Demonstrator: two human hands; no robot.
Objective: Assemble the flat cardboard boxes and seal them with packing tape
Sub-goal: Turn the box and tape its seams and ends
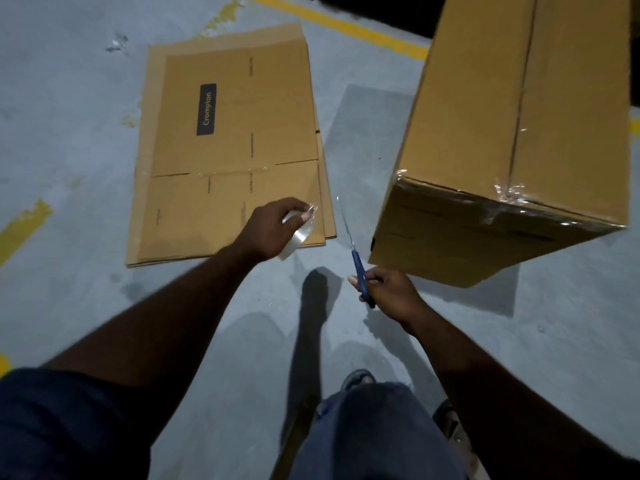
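Note:
A stack of flat cardboard boxes (228,147) with a dark "Crompton" label lies on the floor at the left. An assembled box (512,133) stands at the right, its top seam and near corners covered in clear tape. My left hand (273,226) grips a roll of clear packing tape (298,233) over the near right corner of the flat stack. My right hand (388,292) holds blue-handled scissors (356,258), blades pointing up and away between the two cardboard items.
The grey concrete floor (69,133) has yellow painted lines at the top and left. My legs and a sandalled foot (356,379) are at the bottom centre. A scrap of clear tape (117,43) lies on the floor at the upper left.

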